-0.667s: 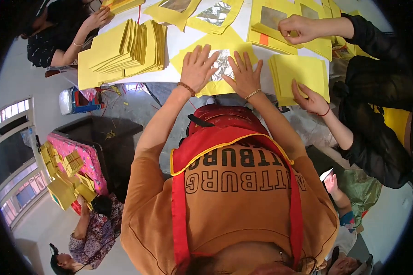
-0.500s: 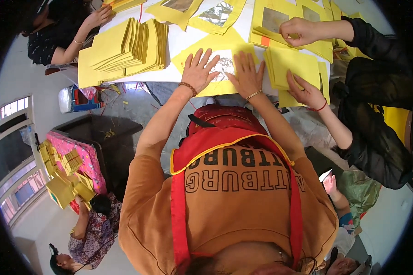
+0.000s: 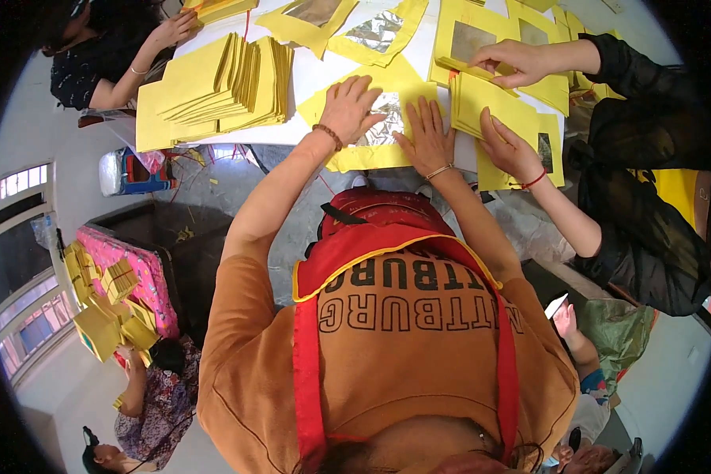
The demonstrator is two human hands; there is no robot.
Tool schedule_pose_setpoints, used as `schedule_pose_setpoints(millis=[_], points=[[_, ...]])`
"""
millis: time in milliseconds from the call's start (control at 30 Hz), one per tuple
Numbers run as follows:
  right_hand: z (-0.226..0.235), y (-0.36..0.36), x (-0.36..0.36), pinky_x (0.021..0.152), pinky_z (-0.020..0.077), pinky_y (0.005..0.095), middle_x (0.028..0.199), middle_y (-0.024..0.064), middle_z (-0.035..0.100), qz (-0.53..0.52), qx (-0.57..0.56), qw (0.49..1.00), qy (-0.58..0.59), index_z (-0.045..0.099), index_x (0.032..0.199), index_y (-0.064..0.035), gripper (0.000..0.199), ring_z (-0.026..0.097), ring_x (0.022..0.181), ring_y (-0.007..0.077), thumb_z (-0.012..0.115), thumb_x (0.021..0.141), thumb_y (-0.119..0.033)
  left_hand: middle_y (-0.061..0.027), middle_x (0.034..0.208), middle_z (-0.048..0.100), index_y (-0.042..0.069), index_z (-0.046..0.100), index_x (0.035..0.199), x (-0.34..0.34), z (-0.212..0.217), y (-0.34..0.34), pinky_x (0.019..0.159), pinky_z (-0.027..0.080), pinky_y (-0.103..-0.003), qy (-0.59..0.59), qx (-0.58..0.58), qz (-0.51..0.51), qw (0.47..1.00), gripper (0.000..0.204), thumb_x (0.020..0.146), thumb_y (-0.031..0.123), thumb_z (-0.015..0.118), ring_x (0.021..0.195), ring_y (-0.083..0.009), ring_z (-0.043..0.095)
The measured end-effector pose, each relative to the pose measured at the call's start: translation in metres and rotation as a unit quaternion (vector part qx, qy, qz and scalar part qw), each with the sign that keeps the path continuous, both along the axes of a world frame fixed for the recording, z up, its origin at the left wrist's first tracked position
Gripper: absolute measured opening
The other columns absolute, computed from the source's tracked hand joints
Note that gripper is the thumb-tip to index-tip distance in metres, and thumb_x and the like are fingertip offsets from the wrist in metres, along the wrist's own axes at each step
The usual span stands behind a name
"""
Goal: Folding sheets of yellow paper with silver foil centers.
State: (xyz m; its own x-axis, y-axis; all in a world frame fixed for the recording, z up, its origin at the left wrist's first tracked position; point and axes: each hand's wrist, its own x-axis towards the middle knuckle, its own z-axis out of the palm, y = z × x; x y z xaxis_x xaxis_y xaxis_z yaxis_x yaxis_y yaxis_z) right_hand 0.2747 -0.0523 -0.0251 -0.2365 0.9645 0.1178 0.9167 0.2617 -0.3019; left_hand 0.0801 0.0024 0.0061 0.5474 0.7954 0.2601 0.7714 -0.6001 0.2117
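A yellow paper sheet (image 3: 347, 158) with a square of silver foil (image 3: 385, 118) in its middle lies at the white table's near edge. My left hand (image 3: 351, 107) rests flat on the sheet's left part, fingers spread, a bead bracelet on the wrist. To the right of the foil, my right hand (image 3: 428, 136) also lies flat, wearing a thin bangle. Neither hand grips anything.
A co-worker in black sleeves at the right has one hand (image 3: 512, 148) on a stack of yellow sheets (image 3: 494, 110) and the other hand (image 3: 513, 62) farther back. A fanned pile of yellow paper (image 3: 221, 79) sits left. Another person (image 3: 95, 59) sits top left; a person with yellow bundles (image 3: 107, 312) is below left.
The co-worker has slid the stack of yellow sheets left, closer to my right hand. My two hands stay flat on the foil sheet, shifted only slightly.
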Motion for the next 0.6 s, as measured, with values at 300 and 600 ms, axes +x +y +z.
schedule_pose_setpoints(millis=[300, 600], points=[[0.001, -0.001, 0.001, 0.091, 0.0211, 0.0590, 0.138, 0.0098, 0.018, -0.009, 0.014, 1.000, -0.022, 0.029, 0.129, -0.0112, 0.062, 0.013, 0.128, 0.0281, 0.041, 0.081, -0.049, -0.0084, 0.102, 0.053, 0.011, 0.047, 0.112, 0.020, 0.024, 0.036, 0.081, 0.033, -0.040, 0.092, -0.181, 0.023, 0.979, 0.056, 0.066, 0.039, 0.064, 0.099, -0.0247, 0.047], [-0.005, 0.004, 0.001, 0.097, 0.0232, 0.0485, 0.136, 0.0177, 0.018, 0.019, 0.085, 0.992, 0.089, 0.028, 0.128, -0.0027, 0.066, 0.016, 0.125, 0.0355, 0.049, 0.079, -0.043, -0.0165, 0.097, 0.058, 0.008, 0.049, 0.114, 0.023, 0.011, 0.051, 0.078, 0.044, -0.036, 0.101, -0.352, 0.003, 0.930, 0.063, 0.061, 0.036, 0.069, 0.090, -0.0301, 0.056]])
